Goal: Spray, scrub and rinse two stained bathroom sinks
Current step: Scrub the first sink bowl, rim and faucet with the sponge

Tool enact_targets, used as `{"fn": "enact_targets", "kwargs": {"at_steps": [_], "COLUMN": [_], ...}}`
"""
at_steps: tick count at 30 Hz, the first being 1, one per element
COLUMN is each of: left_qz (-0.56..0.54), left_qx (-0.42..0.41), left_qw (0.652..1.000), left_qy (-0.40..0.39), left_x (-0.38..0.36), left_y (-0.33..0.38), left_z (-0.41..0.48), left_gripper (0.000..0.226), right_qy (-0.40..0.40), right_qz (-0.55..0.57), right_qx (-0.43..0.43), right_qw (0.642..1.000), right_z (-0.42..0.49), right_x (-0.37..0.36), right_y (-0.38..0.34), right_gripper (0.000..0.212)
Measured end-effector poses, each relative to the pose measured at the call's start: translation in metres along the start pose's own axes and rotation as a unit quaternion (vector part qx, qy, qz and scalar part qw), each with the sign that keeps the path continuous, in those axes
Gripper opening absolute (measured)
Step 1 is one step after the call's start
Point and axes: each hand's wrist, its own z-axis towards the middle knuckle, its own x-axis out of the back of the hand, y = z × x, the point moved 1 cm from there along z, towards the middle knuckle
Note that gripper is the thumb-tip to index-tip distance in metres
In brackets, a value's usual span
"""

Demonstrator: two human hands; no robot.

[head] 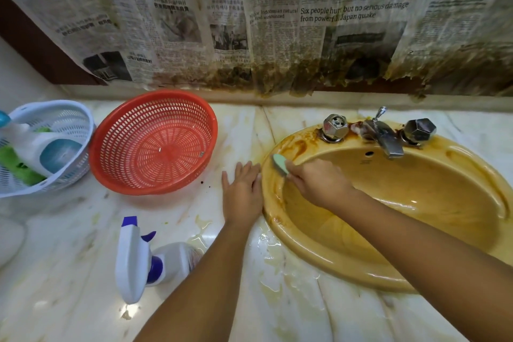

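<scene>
white basket (pixel 83 117): far left on the table (pixel 63 253); bottles lie inside, white, green and blue.
red basket (pixel 172 130): just right of the white one, tilted, nothing in it.
spray bottle (pixel 138 258): on its side on the table, near front; white with a blue nozzle and trigger; the left forearm crosses its body end.
left hand (pixel 243 194): palm down flat on the table, fingers (pixel 239 172) straight and slightly spread, holding nothing; sits just beside the sink's left rim. Cannot tell if the outer finger touches the rim.
scrubber (pixel 279 164): pale green, end sticks out up-left past the right fingers, resting on the sink's left rim next to brown stain.
right hand (pixel 316 183): fingers curled tight round the scrubber, wrist over the basin.
sink (pixel 416 203): yellow oval basin set in the table, wet; brown staining on the left rim and around the taps.
faucet (pixel 384 140): chrome, back centre, one faceted knob each side.
wall: stained newspaper sheets hang above the table.
</scene>
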Motion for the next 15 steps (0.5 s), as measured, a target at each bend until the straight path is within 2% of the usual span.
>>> {"fn": "enact_targets", "kwargs": {"at_steps": [2,3,7,8,11,12,15], "left_qz": [-0.019,-0.015,0.02,0.028,0.052,0.059,0.089], "left_qx": [-0.006,-0.008,0.0,0.002,-0.006,-0.011,-0.015], "left_qw": [1.0,1.0,1.0,0.999,0.997,0.997,0.995], "left_qy": [-0.02,-0.021,-0.022,-0.027,-0.051,-0.058,-0.053], "left_x": [-0.001,-0.002,-0.006,-0.007,-0.009,-0.009,-0.013], "left_y": [0.006,0.007,0.014,0.015,0.018,0.019,0.022], "left_z": [0.014,0.022,0.041,0.045,0.061,0.067,0.073], "left_gripper": [0.041,0.041,0.042,0.042,0.045,0.046,0.048], "right_qy": [-0.034,-0.042,0.017,0.015,-0.045,-0.05,0.01], "right_qz": [0.04,0.047,0.003,0.002,0.019,0.014,-0.011], "right_qx": [0.074,0.077,-0.072,-0.079,0.006,0.003,-0.111], "right_qw": [0.996,0.995,0.997,0.997,0.999,0.999,0.994], "right_z": [-0.01,-0.01,0.017,0.017,0.0,-0.001,0.018], "right_x": [-0.006,-0.005,0.009,0.011,0.006,0.006,0.017], "right_y": [-0.001,0.003,0.037,0.037,0.02,0.023,0.05], "right_gripper": [0.043,0.043,0.039,0.038,0.044,0.044,0.039]}}
